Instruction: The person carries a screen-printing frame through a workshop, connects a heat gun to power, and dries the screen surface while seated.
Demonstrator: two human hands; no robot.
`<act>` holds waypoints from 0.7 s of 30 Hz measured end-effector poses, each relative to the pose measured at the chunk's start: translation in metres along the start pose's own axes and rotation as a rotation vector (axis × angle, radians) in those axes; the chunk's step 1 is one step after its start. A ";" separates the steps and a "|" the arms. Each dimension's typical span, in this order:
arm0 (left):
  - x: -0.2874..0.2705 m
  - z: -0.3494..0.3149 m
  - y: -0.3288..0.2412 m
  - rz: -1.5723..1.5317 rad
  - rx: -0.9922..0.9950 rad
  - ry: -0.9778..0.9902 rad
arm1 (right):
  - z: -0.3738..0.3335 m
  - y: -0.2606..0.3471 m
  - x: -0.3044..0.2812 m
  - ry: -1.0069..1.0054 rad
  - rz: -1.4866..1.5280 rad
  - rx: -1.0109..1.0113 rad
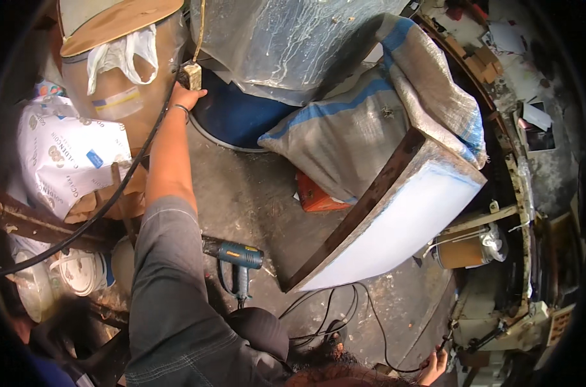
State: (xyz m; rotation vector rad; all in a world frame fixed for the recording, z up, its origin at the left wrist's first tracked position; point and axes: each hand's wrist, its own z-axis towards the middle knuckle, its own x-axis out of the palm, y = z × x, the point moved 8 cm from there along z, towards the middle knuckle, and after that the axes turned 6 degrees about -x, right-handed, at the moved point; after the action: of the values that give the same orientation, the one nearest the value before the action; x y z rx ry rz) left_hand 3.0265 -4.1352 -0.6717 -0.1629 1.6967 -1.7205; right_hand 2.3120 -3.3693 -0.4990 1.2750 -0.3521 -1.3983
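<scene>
Toward the upper left, the left hand (pixel 186 97) grips a grimy outlet box (pixel 194 76); rightward, the heat gun (pixel 238 254) lies on the floor (pixel 235 184); beyond a looping black cable (pixel 378 317), the right hand (pixel 433 367) closes around an apparent plug (pixel 443 346), well apart from the outlet box, the connection seemingly not yet made.

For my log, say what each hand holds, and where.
Left hand: the pale box, at its lower end. Right hand: a black cord; grip point unclear.
</scene>
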 end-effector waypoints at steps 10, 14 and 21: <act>0.042 -0.049 -0.029 -0.315 0.097 0.280 | 0.000 0.025 0.042 0.142 0.159 0.044; 0.042 -0.063 -0.031 -0.339 0.006 0.205 | -0.002 0.035 0.065 0.204 0.222 0.041; 0.042 -0.105 -0.050 -0.423 0.237 0.346 | -0.019 0.080 0.091 0.375 0.275 0.006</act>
State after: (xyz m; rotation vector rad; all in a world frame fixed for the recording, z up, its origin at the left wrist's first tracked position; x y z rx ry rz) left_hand 2.9191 -4.0770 -0.6560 -0.1253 1.7689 -2.3621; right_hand 2.3915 -3.4621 -0.4850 1.4031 -0.2617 -0.9058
